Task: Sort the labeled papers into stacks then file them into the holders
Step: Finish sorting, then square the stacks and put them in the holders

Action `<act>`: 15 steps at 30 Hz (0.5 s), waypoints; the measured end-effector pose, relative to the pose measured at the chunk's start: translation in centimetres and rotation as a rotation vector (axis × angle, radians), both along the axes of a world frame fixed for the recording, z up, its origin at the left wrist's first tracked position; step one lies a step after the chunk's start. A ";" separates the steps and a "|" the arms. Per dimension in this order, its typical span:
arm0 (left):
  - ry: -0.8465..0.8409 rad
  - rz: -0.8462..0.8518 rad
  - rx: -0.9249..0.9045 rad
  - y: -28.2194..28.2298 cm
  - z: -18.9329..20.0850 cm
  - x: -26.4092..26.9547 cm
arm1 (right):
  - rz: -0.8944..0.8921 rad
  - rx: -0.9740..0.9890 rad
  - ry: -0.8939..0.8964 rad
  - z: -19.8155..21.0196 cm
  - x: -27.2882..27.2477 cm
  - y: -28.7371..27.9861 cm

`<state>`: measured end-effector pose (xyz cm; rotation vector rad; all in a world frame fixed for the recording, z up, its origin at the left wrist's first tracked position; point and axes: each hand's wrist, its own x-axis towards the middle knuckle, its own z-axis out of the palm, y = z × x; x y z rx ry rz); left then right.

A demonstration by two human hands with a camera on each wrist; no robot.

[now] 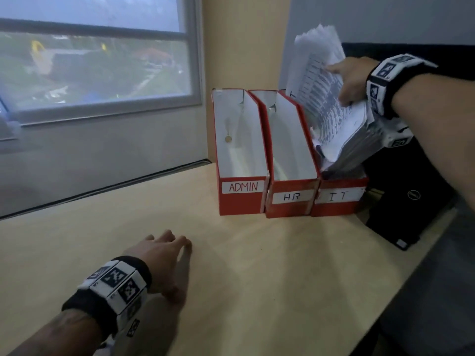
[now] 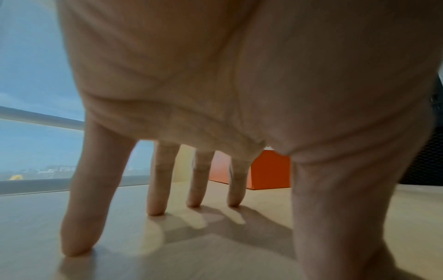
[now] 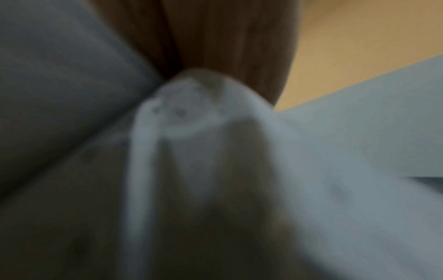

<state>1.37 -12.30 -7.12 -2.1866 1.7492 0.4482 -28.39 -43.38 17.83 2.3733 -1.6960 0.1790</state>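
Three red holders stand side by side at the back of the desk: ADMIN (image 1: pixel 241 186), HR (image 1: pixel 291 196) and IT (image 1: pixel 339 196). ADMIN and HR show bare white insides. My right hand (image 1: pixel 352 80) grips a thick stack of printed papers (image 1: pixel 326 104), tilted, with its lower end inside the IT holder. The right wrist view is a blur of white paper (image 3: pixel 335 170) close to the lens. My left hand (image 1: pixel 164 258) rests on the desk at the front, its straight fingertips (image 2: pixel 76 246) touching the wood and holding nothing.
The light wooden desk (image 1: pixel 231 278) runs to a window (image 1: pixel 95 60) on the left. A black Dell computer case (image 1: pixel 411 196) stands right beside the IT holder. The orange-red holder side (image 2: pixel 271 170) shows beyond my left fingers.
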 end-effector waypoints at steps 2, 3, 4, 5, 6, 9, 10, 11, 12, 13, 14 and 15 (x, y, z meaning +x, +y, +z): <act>-0.013 -0.004 0.001 -0.1 0.0 0.0 | -0.010 0.011 0.044 -1.6 0.7 -1.5; -0.016 -0.005 0.001 -0.1 0.0 -0.1 | -0.010 0.017 0.067 -2.4 1.0 -2.1; -0.016 -0.005 0.000 -0.1 0.0 0.0 | -0.008 0.016 0.101 -3.0 1.2 -2.5; -0.015 -0.006 -0.001 -0.1 0.0 0.0 | -0.005 0.015 0.132 -3.5 1.3 -3.0; -0.017 -0.010 -0.001 -0.1 0.0 0.0 | -0.008 0.006 0.159 -3.9 1.2 -3.7; -0.023 -0.010 0.005 -0.2 0.1 -0.1 | -0.020 -0.022 0.183 -3.7 1.2 -4.9; -0.024 -0.010 0.005 -0.2 0.0 -0.1 | -0.018 -0.036 0.201 -3.2 1.3 -5.1; -0.025 -0.010 0.008 -0.3 0.0 -0.1 | -0.007 -0.050 0.220 -2.8 1.5 -5.2; -0.025 -0.011 0.011 -0.3 0.0 -0.1 | 0.013 -0.077 0.226 -2.3 1.6 -5.3; -0.026 -0.015 0.012 -0.3 -0.1 -0.1 | 0.020 -0.097 0.232 -1.7 1.8 -5.4; -0.028 -0.019 0.011 -0.4 -0.1 -0.1 | 0.020 -0.124 0.239 -1.1 1.9 -5.5; -0.032 -0.022 0.010 -0.4 0.0 -0.1 | 0.026 -0.148 0.239 -0.6 1.8 -5.6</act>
